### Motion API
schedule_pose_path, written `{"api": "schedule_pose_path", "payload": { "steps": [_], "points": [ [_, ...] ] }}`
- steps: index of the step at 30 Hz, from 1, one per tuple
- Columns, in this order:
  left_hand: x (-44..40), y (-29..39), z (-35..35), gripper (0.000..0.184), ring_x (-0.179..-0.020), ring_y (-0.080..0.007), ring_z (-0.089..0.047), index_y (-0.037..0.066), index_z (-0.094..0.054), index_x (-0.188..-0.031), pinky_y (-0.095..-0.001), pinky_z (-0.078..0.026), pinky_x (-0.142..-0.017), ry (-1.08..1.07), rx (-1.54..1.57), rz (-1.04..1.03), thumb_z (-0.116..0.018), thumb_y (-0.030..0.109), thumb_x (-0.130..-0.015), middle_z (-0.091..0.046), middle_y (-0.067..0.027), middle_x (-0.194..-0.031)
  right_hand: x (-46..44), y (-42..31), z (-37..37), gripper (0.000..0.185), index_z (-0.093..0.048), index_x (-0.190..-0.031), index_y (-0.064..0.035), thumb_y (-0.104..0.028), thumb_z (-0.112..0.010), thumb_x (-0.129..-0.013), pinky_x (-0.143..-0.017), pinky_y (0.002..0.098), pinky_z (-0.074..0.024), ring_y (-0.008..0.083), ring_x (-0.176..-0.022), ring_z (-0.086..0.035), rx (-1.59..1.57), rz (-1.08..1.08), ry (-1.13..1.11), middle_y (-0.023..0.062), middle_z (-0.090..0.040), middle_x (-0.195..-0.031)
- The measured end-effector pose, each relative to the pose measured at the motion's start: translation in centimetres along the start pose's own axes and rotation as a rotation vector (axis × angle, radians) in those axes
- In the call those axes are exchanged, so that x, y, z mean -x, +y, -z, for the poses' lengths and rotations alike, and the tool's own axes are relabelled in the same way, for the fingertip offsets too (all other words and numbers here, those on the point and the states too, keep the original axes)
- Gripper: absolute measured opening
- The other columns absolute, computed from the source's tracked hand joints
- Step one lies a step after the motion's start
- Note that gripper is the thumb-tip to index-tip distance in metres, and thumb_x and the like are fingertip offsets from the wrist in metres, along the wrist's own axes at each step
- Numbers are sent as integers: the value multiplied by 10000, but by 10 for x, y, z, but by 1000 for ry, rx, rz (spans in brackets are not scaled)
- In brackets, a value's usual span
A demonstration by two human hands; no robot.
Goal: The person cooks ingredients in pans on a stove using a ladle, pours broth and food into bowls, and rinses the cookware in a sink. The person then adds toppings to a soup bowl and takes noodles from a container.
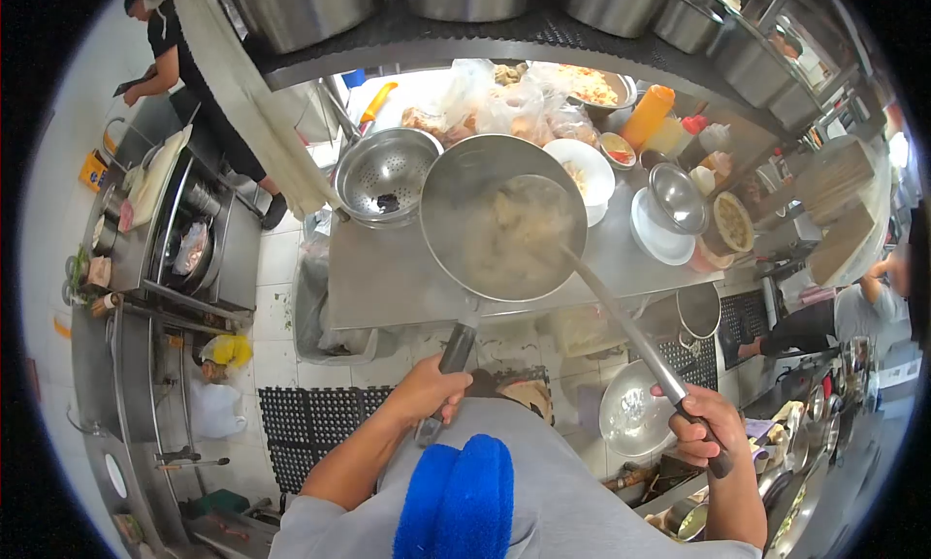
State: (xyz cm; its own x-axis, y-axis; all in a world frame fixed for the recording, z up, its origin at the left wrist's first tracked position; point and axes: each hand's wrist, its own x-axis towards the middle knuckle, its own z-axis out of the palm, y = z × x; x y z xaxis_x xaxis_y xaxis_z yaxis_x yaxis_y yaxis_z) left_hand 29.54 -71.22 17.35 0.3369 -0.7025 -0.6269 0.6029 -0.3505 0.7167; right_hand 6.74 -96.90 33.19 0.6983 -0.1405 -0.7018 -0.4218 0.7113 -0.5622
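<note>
My left hand (423, 389) is wrapped round the black handle of a deep round frying pan (448, 195). The pan is held over the steel counter (378, 283), its inside facing me. Pale food (524, 215) sits in the pan, blurred by steam. In my right hand (706, 428) is the dark grip of a long metal ladle (630, 331); its head reaches into the food, and its exact shape is veiled. Just left of the pan stands a steel colander (364, 161) with something dark in it. A white plate (592, 166) with a little food lies just right of the pan.
Behind the pan are plastic bags (485, 103), an orange squeeze bottle (648, 115) and a yellow-handled knife (378, 101). A shelf (485, 45) bearing large pots overhangs the counter. One person (184, 64) stands at far left, another (863, 312) at right. A grey bin (335, 331) sits below.
</note>
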Motion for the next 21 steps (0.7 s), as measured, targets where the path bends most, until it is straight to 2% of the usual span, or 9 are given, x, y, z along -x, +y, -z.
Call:
{"api": "schedule_pose_path", "payload": {
  "steps": [5, 7, 10, 16, 21],
  "points": [
    [-2, 12, -8, 130, -385, -105, -438, 44, -460, -794, -271, -380, -362, 85, -46, 6, -563, 120, -769, -447, -6, -520, -2, -21, 14, 393, -410, -1216, 8, -174, -470, -873, -240, 237, -254, 54, -296, -348, -49, 45, -14, 0, -383, -516],
    [-7, 9, -5, 125, -386, -104, -437, 48, -477, -807, -273, -378, -364, 107, -193, -15, -568, 124, -767, -447, -3, -515, -4, -33, 14, 388, -413, -1213, 8, -175, -466, -874, -237, 231, -252, 54, -296, -350, -58, 63, 1, -1, -386, -515],
    [-5, 17, -12, 126, -399, -113, -453, 27, -449, -801, -276, -397, -365, 124, -82, 59, -553, 92, -773, -466, -22, -537, -12, -51, 21, 377, -421, -1203, 6, -182, -453, -877, -232, 209, -231, 45, -293, -331, -35, 118, 33, -4, -388, -513],
    [-10, 8, -9, 121, -392, -116, -456, 36, -441, -766, -279, -405, -372, 45, -13, 16, -545, 96, -776, -464, -23, -520, -51, -84, 56, 328, -460, -1161, -12, -186, -446, -883, -234, 189, -237, 27, -290, -300, 40, 132, 40, -32, -378, -508],
    [-6, 12, -14, 129, -397, -118, -463, 35, -439, -739, -275, -401, -372, 107, -82, 30, -543, 102, -775, -464, -27, -513, -73, -98, 54, 318, -487, -1137, -29, -203, -470, -871, -246, 190, -253, 26, -299, -304, 208, 171, 171, -45, -383, -521]
  ]
}}
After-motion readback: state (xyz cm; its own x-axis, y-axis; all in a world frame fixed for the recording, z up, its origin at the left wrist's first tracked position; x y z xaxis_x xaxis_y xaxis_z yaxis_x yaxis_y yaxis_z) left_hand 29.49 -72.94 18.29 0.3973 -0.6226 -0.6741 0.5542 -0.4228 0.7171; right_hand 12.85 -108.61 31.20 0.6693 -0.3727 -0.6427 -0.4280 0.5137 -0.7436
